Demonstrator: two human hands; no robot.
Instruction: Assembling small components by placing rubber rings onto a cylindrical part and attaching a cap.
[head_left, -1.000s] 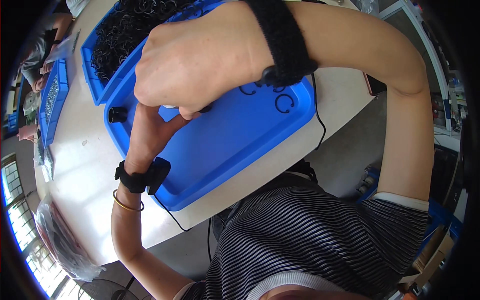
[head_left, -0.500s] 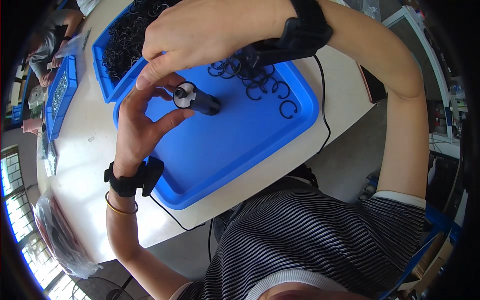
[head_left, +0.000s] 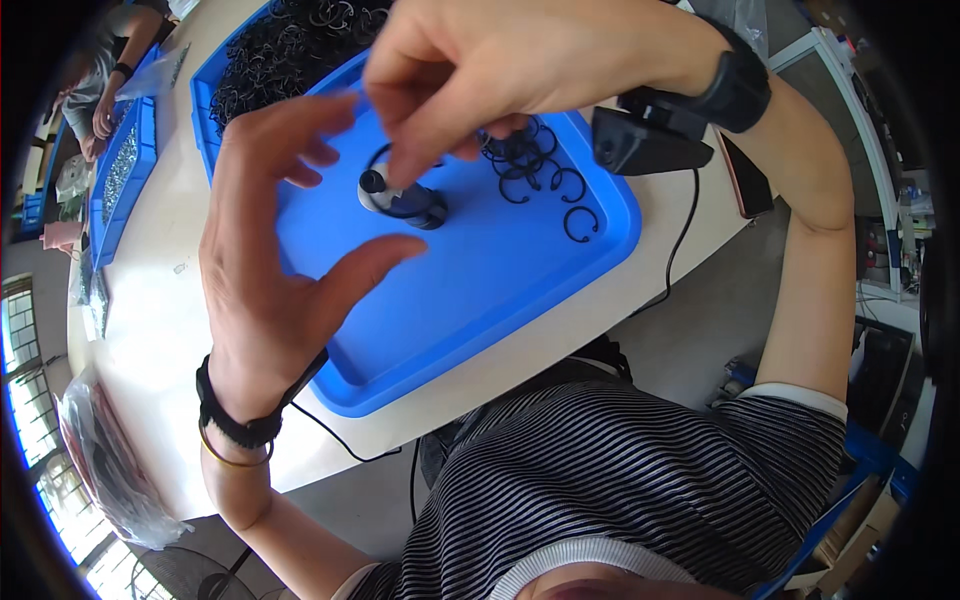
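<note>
A dark cylinder with a white top and a small black knob [head_left: 432, 212] stands in the blue tray [head_left: 450, 310]. Over its top, my right hand [head_left: 490, 65] pinches a black retaining ring [head_left: 374, 160], which looks tilted; whether it touches the cylinder I cannot tell. My left hand [head_left: 255, 250] is open beside the cylinder, thumb and fingers apart, holding nothing. Several loose black retaining rings [head_left: 567, 222] lie in the tray's right part, some hidden behind my right hand.
Behind the tray, a blue bin [head_left: 203, 100] holds a heap of black rings. Another blue bin [head_left: 148, 165] with small metal parts stands far left, near a co-worker's hand [head_left: 103, 118]. A phone-like dark slab [head_left: 748, 180] lies at the table's right edge. Cables hang from both wrist devices.
My left hand has let go around the cylinder and opened, shifting left. My right hand has moved right, its fingertips now at the cylinder's top with the ring visible.
</note>
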